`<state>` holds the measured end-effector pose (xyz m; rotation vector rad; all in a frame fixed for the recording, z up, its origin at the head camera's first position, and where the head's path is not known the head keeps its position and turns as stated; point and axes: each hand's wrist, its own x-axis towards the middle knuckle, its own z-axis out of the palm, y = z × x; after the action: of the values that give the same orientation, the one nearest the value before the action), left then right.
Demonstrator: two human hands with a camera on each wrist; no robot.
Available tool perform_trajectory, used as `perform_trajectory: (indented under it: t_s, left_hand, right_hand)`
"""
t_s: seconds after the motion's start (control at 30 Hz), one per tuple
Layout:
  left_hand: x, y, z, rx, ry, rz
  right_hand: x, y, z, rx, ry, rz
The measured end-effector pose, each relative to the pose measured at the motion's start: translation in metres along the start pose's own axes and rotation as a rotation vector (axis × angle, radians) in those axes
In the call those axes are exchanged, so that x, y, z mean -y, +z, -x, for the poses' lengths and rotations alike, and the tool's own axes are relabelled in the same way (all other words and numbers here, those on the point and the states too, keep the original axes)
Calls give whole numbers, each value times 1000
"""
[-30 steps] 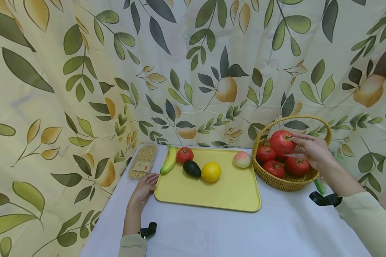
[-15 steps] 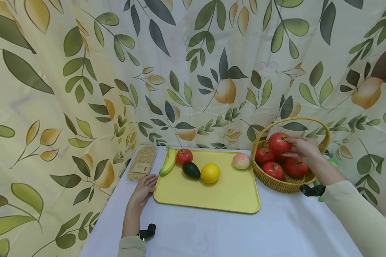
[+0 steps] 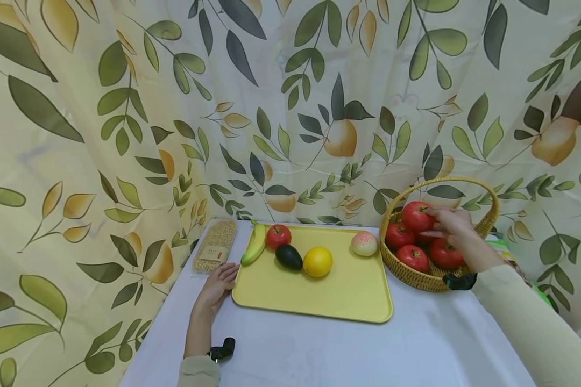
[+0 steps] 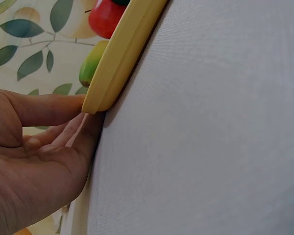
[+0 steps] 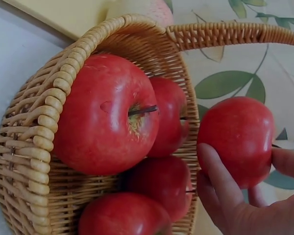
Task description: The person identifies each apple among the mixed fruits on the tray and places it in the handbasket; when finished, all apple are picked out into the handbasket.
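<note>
In the head view, my right hand grips a red apple above the wicker basket. The right wrist view shows this apple between thumb and fingers, beside the rim. Several more red apples lie inside the basket. My left hand is at the left edge of the yellow tray; in the left wrist view its fingers pinch the rim. On the tray are a greenish banana, a red apple, an avocado, a yellow fruit and a peach.
Left of the tray lies a clear pack of pale grains or beans. The basket's tall handle arches over the apples. A green package is partly hidden behind the right sleeve. Patterned curtain hangs behind the white table.
My right hand and the apple have shifted slightly left and lower over the basket, and the right forearm has swung left. My left hand stays at the tray's edge.
</note>
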<state>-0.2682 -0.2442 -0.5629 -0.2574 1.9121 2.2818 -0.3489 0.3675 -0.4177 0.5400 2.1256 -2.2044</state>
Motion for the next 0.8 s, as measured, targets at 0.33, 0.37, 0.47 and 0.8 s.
perform_trajectory:
  t_s: [0.33,0.37,0.47,0.8]
  left_hand:
    - [1,1,2,-5,3,-4]
    - [2,0,2,-4,1,-3]
    - [3,-1,1,0,0,-3]
    - [3,-1,-1,-9,2,-5]
  right_hand:
    - [-4,11,-8,-60,7,4]
    - [-5,12,-9,-71,15,2]
    - [-5,15,-11,-94,24,3]
    - [-8,20,-20,-169,52,17]
